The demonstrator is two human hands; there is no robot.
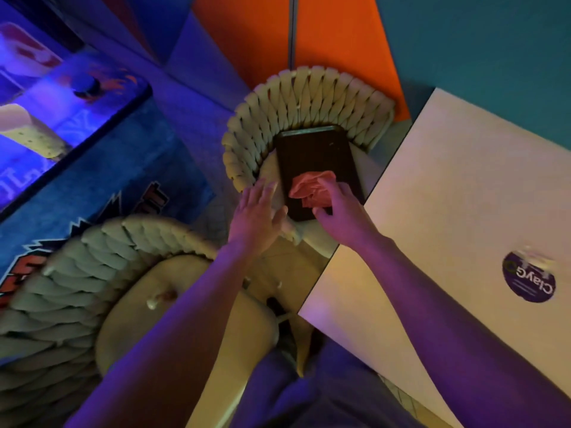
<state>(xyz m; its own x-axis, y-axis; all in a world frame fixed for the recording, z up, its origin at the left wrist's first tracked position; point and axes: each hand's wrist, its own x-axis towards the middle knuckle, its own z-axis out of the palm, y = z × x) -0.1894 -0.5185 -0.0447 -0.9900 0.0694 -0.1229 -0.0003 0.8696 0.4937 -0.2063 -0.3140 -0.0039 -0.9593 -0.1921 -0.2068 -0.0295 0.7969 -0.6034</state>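
A dark rectangular tray [312, 149] lies on the seat of a woven cream chair [309, 88]. A crumpled pink cloth [306, 188] sits on the near part of the tray. My right hand [340, 208] rests on the cloth, with its fingers curled over it. My left hand [259, 211] hovers just left of the tray's near corner, above the seat edge, with its fingers straight and spread, holding nothing.
A pale table [448, 211] with a round purple sticker [529, 281] stands to the right, its corner close to the tray. A second woven chair [92, 288] is near left. An arcade machine [61, 103] glows blue at the left. Orange and teal wall panels stand behind.
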